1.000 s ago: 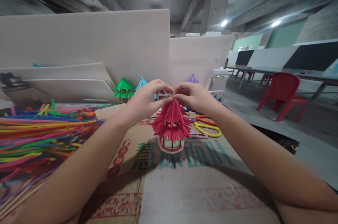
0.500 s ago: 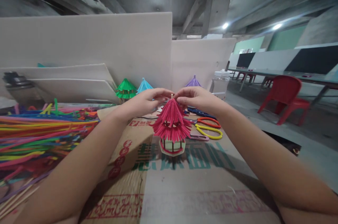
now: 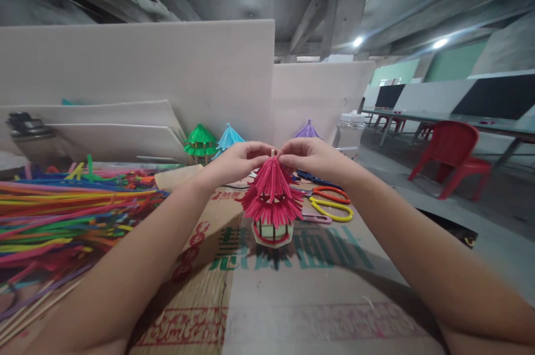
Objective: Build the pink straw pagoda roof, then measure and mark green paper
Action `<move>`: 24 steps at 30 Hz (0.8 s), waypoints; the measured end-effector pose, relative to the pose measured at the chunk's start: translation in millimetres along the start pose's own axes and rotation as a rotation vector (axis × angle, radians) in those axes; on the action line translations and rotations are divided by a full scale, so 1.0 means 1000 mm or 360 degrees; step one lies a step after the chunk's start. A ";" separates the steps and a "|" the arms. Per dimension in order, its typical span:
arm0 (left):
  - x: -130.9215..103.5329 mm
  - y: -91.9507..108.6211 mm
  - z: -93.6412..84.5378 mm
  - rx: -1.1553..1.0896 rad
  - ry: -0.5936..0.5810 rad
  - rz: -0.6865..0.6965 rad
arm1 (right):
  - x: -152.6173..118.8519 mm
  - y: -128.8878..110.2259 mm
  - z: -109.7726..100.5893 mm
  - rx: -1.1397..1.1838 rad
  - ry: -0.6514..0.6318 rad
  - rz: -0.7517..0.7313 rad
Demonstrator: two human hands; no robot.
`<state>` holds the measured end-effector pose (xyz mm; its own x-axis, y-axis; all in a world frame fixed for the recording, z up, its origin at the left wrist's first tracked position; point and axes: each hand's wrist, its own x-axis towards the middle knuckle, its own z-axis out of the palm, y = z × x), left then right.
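A small red pavilion model (image 3: 272, 207) with two fringed pipe-cleaner roof tiers is upright over the printed cardboard, in the middle of the head view. Dark posts join its lower roof to a pale, many-sided base edged in red. My left hand (image 3: 240, 161) is closed at the left of the roof peak, fingers curled in. From the other side my right hand (image 3: 315, 157) pinches the peak, thumb and fingertips against it. A pale stick end (image 3: 272, 152) pokes up between the hands. The exact contact of the far fingertips is hidden.
Many coloured pipe cleaners (image 3: 75, 215) lie at left, with thin wooden sticks (image 3: 39, 313) nearer. Scissors with orange and yellow handles (image 3: 332, 210) rest at right. Behind stand green (image 3: 200, 140), blue (image 3: 229, 136) and purple (image 3: 308, 129) models before white boards (image 3: 137, 71).
The view has shifted very slightly. Both hands stay at the roof peak, and the red pavilion model keeps nearly the same place.
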<state>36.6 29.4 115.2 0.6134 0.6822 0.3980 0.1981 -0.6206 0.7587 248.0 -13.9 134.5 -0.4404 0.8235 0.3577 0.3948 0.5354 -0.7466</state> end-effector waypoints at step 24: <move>-0.006 0.011 -0.007 -0.0236 0.0098 -0.0130 | 0.002 0.003 0.005 -0.0042 0.0076 -0.0110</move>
<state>29.4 21.1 125.1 0.5509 0.7532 0.3596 0.1275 -0.5017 0.8556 244.1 -11.4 130.3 -0.4285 0.7922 0.4345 0.3863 0.5953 -0.7045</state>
